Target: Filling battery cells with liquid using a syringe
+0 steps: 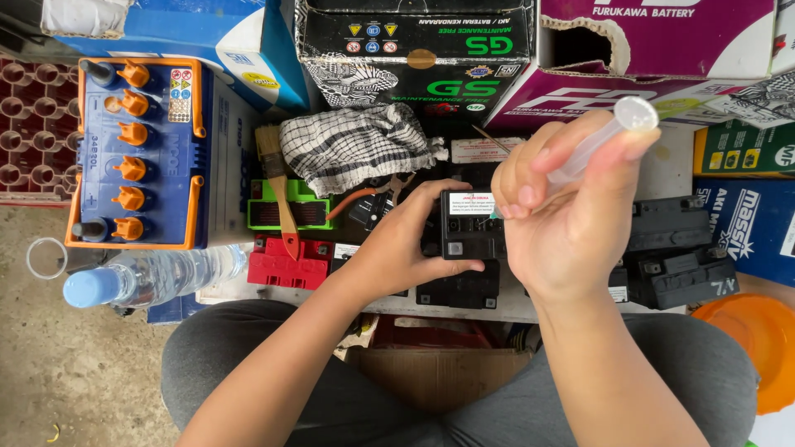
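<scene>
My left hand (402, 248) grips a small black battery (470, 228) with a white and red label, holding it upright over other small black batteries. My right hand (563, 207) holds a clear plastic syringe (609, 132), thumb on its plunger end, with the tip pointing down toward the top of the held battery. The syringe tip is hidden behind my fingers.
A large blue battery with orange caps (137, 153) stands at left beside a water bottle (149, 277) and clear cup (45, 258). A checked cloth (356, 145), paintbrush (277, 190), red (286, 265) and green (290, 211) batteries, more black batteries (675, 252), cardboard boxes (414, 54) and an orange lid (758, 343) surround me.
</scene>
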